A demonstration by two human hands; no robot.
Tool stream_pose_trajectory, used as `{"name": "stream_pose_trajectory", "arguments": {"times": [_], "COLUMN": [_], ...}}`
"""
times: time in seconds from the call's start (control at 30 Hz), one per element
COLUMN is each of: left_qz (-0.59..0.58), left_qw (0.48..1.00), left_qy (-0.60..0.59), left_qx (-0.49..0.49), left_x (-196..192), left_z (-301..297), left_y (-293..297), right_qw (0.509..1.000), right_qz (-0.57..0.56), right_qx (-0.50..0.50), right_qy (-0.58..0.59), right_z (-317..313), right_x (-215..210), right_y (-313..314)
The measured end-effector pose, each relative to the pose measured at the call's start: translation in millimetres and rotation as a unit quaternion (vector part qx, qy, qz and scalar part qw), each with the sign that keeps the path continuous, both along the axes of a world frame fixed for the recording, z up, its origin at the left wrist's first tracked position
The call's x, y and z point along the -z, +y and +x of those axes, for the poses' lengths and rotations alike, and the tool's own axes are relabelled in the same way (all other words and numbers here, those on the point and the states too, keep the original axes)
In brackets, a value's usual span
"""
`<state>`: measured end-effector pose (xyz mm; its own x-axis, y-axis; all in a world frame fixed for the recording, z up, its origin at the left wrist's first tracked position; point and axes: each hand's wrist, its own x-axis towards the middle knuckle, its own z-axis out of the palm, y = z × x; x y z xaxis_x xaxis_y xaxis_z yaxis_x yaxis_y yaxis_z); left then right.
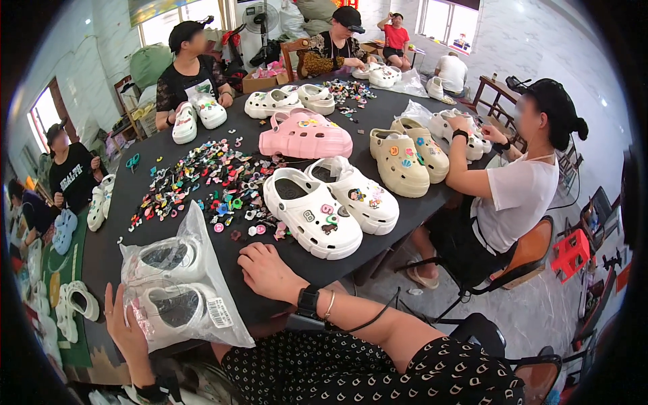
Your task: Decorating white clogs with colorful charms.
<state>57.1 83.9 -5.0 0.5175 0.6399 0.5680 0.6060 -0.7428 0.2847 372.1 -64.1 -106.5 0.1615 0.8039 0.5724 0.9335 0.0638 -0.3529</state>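
**Bagged clogs between two relaxed hands at the near edge**

A clear plastic bag holding a pair of white clogs lies at the near-left corner of the table, its lower end reaching the near edge. The left hand stands upright along the bag's left side, fingers spread; its grip is wide and clasps nothing visible, and whether it presses on the plastic I cannot tell. It seems placed there to steady the bag or square it up. The right hand rests palm down near the edge, fingers loosely bent, with no object showing in its grip; what lies beneath the palm is hidden.

Beyond the hands, loose coloured charms spread toward the left edge, probably kept there for easy picking. The decorated white clogs stand toward the right edge, toes facing the wearer, perhaps so their fronts show.
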Motion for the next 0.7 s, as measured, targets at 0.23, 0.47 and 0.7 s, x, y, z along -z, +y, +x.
{"name": "stream_pose_trajectory", "arguments": {"times": [0.23, 0.47, 0.7], "left_qz": [0.068, -0.009, -0.019], "left_qw": [0.985, 0.976, 0.968], "left_qy": [-0.066, -0.106, -0.123], "left_qx": [-0.145, -0.191, -0.216], "left_x": [25, 46, 59], "left_z": [-20, -14, -23], "left_y": [-47, -75, -81], "right_qw": [0.999, 0.98, 0.969], "right_qz": [0.021, 0.077, -0.069], "right_qx": [-0.025, -0.079, -0.105], "right_qy": [0.021, 0.167, 0.212], "right_z": [-3, 9, -33], "right_x": [0, -32, -80], "right_y": [7, 1, 5]}}
